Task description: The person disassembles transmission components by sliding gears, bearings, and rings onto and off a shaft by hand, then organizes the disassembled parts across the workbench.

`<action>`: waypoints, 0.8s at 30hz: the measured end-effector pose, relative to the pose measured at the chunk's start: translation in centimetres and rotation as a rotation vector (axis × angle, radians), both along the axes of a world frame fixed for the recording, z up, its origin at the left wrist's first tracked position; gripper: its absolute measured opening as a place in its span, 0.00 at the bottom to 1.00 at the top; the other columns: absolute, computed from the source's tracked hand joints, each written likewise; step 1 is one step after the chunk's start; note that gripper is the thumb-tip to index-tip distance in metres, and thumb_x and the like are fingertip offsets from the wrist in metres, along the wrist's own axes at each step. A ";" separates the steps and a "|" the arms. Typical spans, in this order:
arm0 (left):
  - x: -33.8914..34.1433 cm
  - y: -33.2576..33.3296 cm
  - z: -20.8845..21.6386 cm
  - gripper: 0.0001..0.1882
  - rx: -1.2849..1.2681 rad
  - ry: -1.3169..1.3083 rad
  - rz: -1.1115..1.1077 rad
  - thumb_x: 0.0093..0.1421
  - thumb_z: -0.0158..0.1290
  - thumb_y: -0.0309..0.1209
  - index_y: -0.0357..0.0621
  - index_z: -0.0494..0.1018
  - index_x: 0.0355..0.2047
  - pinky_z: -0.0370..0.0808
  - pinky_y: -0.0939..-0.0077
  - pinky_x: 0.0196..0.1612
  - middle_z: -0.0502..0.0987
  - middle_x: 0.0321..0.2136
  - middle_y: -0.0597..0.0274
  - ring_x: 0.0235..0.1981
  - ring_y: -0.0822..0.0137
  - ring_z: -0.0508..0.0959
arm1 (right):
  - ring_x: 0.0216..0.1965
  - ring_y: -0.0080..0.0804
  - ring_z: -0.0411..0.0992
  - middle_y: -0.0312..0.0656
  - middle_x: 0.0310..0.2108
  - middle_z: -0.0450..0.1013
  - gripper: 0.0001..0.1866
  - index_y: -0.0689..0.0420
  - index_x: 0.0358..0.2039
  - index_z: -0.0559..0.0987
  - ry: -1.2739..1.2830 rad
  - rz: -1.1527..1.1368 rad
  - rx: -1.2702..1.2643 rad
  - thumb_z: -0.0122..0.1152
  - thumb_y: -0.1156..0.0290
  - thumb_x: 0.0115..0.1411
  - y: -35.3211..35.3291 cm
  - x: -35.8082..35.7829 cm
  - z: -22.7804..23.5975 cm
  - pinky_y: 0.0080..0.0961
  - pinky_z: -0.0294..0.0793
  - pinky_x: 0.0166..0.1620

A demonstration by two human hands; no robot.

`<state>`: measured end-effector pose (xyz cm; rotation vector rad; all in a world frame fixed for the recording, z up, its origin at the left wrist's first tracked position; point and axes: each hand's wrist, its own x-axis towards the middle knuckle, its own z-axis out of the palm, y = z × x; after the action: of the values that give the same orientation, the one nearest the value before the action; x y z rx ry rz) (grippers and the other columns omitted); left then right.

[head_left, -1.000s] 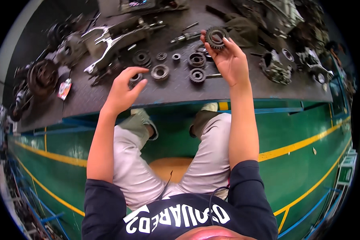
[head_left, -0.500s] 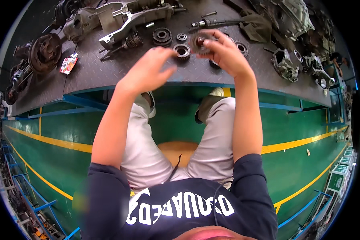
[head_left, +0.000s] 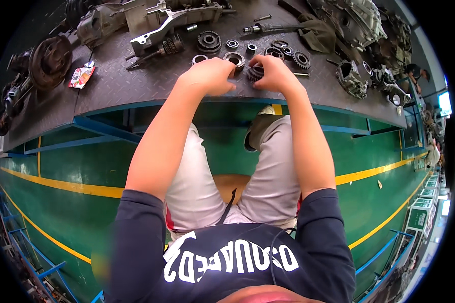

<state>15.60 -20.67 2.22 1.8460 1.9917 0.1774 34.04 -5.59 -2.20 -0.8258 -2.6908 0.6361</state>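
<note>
My right hand (head_left: 275, 74) has its thumb and fingers around a dark toothed gear (head_left: 255, 74) on the metal bench, near its front edge. Across a small gap, my left hand (head_left: 207, 77) is held with thumb and fingers apart and nothing visible between them. Just beyond its fingertips lies a steel ring gear (head_left: 234, 60); whether they touch it I cannot tell. Part of another ring (head_left: 199, 59) shows behind the left hand's knuckles. Farther back sit a larger dark gear (head_left: 209, 41), a small bearing (head_left: 232, 44) and a short sleeve (head_left: 251, 48).
Right of my hands lie several rings (head_left: 274, 52) and a toothed gear (head_left: 302, 60). A geared shaft (head_left: 171, 46) and an open metal housing (head_left: 187, 19) are at back left. A long shaft (head_left: 273, 28) lies behind, and a cut casing (head_left: 352, 80) stands right. A red-white packet (head_left: 82, 76) lies left.
My right hand has come down toward me with a gear, which was held above the bench. My left hand has shifted rightward and nearer, uncovering a ring behind it. The view has shifted slightly.
</note>
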 end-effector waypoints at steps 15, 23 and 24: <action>-0.6 3.7 -2.2 0.15 0.650 -0.174 -0.042 0.62 0.64 0.31 0.39 0.81 0.47 0.81 0.60 0.53 0.86 0.44 0.48 0.48 0.50 0.85 | 0.44 0.40 0.84 0.47 0.42 0.86 0.16 0.56 0.48 0.87 0.531 -0.357 0.107 0.63 0.74 0.59 8.3 3.9 -0.4 0.32 0.82 0.51; -2.1 4.7 -4.4 0.19 0.437 0.034 -0.059 0.61 0.66 0.31 0.50 0.82 0.53 0.78 0.62 0.58 0.84 0.46 0.53 0.53 0.55 0.81 | 0.49 0.49 0.82 0.52 0.47 0.83 0.18 0.54 0.49 0.89 0.202 -0.203 0.158 0.73 0.61 0.60 8.7 2.0 -2.8 0.39 0.81 0.55; -1.7 4.7 -4.0 0.19 0.435 0.033 -0.066 0.61 0.66 0.31 0.50 0.82 0.53 0.78 0.62 0.58 0.84 0.46 0.53 0.53 0.55 0.81 | 0.51 0.50 0.81 0.52 0.48 0.82 0.20 0.54 0.49 0.89 0.155 -0.234 0.205 0.74 0.58 0.59 8.7 1.9 -3.3 0.41 0.80 0.57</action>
<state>13.95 -16.01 -1.76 2.1818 2.0280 0.6057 35.90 3.10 -5.48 -0.9721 -2.4228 0.3483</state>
